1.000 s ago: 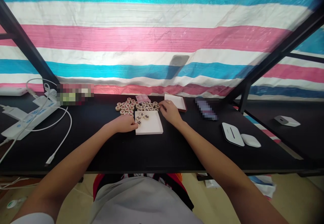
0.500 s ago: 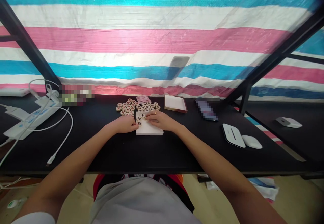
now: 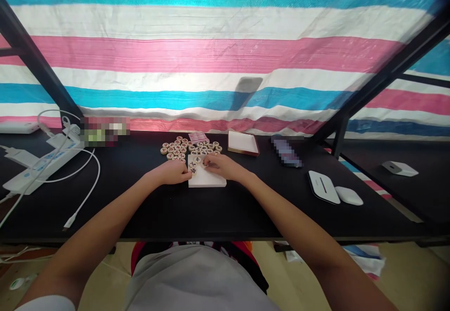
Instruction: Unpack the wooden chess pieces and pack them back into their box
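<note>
A shallow white box (image 3: 211,179) lies on the black desk in front of me, with a few Chinese chess pieces at its left side. My left hand (image 3: 171,172) is closed at the box's left edge, its thumb and fingers on the rim beside the piece with a black character (image 3: 193,170). My right hand (image 3: 221,166) reaches over the box from the right and pinches another Chinese chess piece (image 3: 205,163) next to the pieces in the upper left corner. Behind the box are loose red pieces (image 3: 175,149) and black pieces (image 3: 204,150).
A pink printed card (image 3: 198,137) lies behind the pieces, and an open white-lined lid (image 3: 242,142) to its right. Farther right are a blurred phone-like object (image 3: 286,151), a white flat device (image 3: 324,187) and a white case (image 3: 349,195). A power strip (image 3: 44,168) with cables occupies the left.
My right fingers have shifted slightly right, and the piece at their tips shows more clearly. My left hand stays at the box edge.
</note>
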Demonstrator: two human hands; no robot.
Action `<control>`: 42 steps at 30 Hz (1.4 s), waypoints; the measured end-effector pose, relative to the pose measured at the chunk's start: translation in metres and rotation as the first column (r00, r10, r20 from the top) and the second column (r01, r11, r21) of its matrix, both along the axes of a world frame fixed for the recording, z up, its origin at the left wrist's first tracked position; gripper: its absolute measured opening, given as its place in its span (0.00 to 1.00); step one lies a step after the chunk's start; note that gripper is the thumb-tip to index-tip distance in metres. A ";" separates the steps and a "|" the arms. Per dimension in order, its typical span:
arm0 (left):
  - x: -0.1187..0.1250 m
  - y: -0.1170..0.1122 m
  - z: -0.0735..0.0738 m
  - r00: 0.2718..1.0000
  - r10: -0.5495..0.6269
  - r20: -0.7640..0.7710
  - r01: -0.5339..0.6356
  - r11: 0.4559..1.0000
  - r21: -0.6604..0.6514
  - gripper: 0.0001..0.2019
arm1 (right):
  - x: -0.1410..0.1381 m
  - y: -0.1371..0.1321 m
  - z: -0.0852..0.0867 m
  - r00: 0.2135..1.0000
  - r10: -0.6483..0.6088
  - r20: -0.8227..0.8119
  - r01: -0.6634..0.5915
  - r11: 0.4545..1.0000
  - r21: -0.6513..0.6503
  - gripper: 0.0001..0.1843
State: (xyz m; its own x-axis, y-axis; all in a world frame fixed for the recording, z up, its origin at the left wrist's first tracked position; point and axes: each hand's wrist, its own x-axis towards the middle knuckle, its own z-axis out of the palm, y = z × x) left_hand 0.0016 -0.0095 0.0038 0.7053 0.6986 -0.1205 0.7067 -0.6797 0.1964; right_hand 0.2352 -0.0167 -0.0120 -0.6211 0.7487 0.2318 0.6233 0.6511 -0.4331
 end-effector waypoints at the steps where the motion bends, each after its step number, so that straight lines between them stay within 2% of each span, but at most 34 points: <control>1: 0.000 0.000 0.000 1.000 -0.001 -0.001 0.001 1.000 0.000 0.22 | 0.000 0.000 0.000 1.000 -0.003 -0.004 0.003 1.000 -0.003 0.04; 9: 0.001 0.000 0.002 1.000 0.001 -0.009 -0.001 1.000 -0.004 0.23 | 0.000 0.002 -0.004 1.000 -0.010 -0.020 0.010 1.000 0.017 0.02; 13: 0.001 0.001 0.000 1.000 0.007 -0.003 -0.007 1.000 -0.009 0.23 | 0.005 0.006 -0.005 0.991 -0.038 -0.130 0.051 0.993 0.105 0.01; 16: 0.000 0.001 0.000 1.000 0.012 0.004 -0.012 1.000 -0.015 0.23 | 0.016 0.013 -0.007 0.956 -0.169 -0.241 0.220 0.953 0.207 0.02; 18: 0.000 0.000 0.001 1.000 0.013 0.009 -0.012 1.000 -0.022 0.23 | 0.026 0.019 -0.008 0.906 -0.312 -0.287 0.381 0.896 0.230 0.03; 20: 0.000 0.000 0.001 1.000 0.011 0.012 -0.011 1.000 -0.023 0.23 | 0.036 0.024 -0.009 0.858 -0.443 -0.259 0.498 0.841 0.211 0.05; 23: -0.001 0.000 0.002 1.000 0.008 0.016 -0.007 1.000 -0.021 0.24 | 0.045 0.027 -0.011 0.818 -0.559 -0.132 0.575 0.800 0.175 0.07; 27: -0.001 0.000 0.001 1.000 0.004 0.019 -0.004 1.000 -0.026 0.24 | 0.046 0.027 -0.013 0.810 -0.584 -0.047 0.582 0.791 0.191 0.08; 33: 0.000 -0.001 0.004 1.000 0.008 0.001 -0.008 1.000 -0.027 0.24 | 0.043 0.028 -0.015 0.842 -0.539 0.019 0.529 0.833 0.161 0.06; 42: -0.001 -0.001 0.003 1.000 0.006 0.006 -0.006 1.000 -0.025 0.24 | 0.040 0.025 -0.017 0.851 -0.520 0.072 0.511 0.852 0.119 0.06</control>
State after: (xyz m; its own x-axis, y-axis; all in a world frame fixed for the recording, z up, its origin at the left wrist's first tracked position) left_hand 0.0009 -0.0106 0.0065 0.7021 0.6993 -0.1339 0.7093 -0.6706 0.2173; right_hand 0.2755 0.0085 -0.0290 -0.1747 0.9459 0.2735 0.9163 0.2579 -0.3064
